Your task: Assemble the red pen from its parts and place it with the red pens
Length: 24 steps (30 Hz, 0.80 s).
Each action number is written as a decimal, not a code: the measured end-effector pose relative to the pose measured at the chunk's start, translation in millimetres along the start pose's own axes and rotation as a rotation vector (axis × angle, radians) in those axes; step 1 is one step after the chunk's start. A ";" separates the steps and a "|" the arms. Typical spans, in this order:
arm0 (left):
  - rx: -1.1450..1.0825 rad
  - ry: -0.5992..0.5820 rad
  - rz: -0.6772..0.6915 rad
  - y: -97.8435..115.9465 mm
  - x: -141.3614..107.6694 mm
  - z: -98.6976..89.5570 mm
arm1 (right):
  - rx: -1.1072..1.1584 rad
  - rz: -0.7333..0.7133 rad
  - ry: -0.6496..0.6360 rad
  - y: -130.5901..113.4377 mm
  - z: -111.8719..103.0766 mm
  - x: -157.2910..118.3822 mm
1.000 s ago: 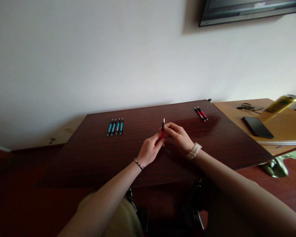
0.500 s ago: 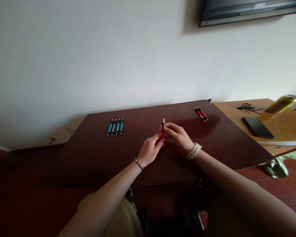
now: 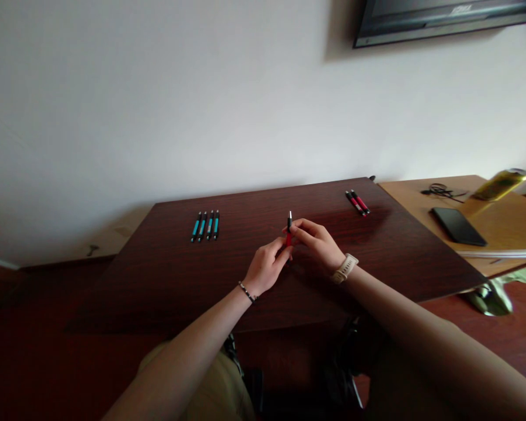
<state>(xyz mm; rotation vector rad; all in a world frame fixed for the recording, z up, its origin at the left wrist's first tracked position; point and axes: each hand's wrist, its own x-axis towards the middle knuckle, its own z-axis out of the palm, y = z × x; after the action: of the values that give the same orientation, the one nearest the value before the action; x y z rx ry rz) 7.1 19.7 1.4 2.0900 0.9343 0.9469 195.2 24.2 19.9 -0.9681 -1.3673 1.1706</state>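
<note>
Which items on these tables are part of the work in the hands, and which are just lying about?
Part of the work:
red pen, held upright by left hand and right hand
four blue pens in a row
two red pens at the far right

Lying about, on the lighter side table:
black phone
yellow-green bottle
tangled cable

The scene is dimly and softly lit, with the white wall (image 3: 158, 99) left brightest. A faint sheen is seen on the dark table (image 3: 390, 234) at its right. Edges are stretched by the lens, and fine detail is softened throughout.
</note>
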 end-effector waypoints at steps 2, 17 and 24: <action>-0.005 -0.003 -0.003 0.6 0.1 -0.2 | 0.010 0.003 0.006 0.3 0.1 0.0; 0.008 0.000 0.002 2.5 -0.1 -0.8 | -0.011 0.002 -0.012 -3.6 0.2 -1.6; 0.000 0.001 -0.004 1.9 0.3 0.3 | 0.037 0.019 -0.003 -4.0 2.0 -1.6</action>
<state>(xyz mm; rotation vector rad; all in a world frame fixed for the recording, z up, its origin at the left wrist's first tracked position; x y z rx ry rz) 8.1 18.8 2.8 2.0870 0.9383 0.9461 193.6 21.6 23.6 -0.9549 -1.3371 1.2084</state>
